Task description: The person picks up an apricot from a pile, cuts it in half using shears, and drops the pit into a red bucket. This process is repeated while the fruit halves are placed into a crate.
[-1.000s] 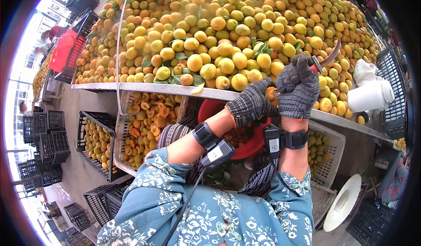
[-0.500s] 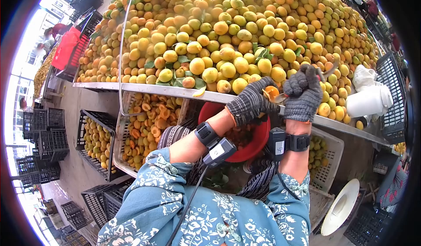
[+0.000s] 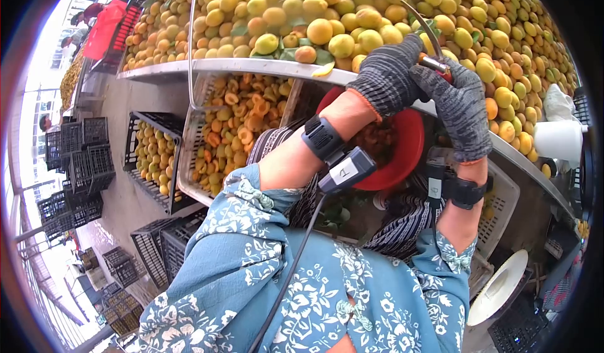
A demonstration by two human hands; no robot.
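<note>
Both my hands wear dark grey knit gloves and meet above the front edge of the fruit table. My right hand (image 3: 458, 104) is closed around the red handle of a curved knife (image 3: 428, 34), whose thin blade points up and away over the apricots (image 3: 341, 44). Right beside the handle, my left hand (image 3: 391, 76) is closed with its fingers curled in. Its fingers hide what they hold, if anything. Below the hands is a red basin (image 3: 412, 140) with dark orange pieces inside, partly covered by my left forearm.
A metal table rim (image 3: 251, 67) borders the apricot heap. A pale crate (image 3: 200, 155) of split apricots and a black crate (image 3: 173, 123) of whole ones stand left. At right are a white container (image 3: 557, 140) and a straw hat (image 3: 500, 290).
The view has shifted, and both hands have come closer together. The orange cut apricot seen in my left hand is no longer visible. The knife's curved blade now points upward.
</note>
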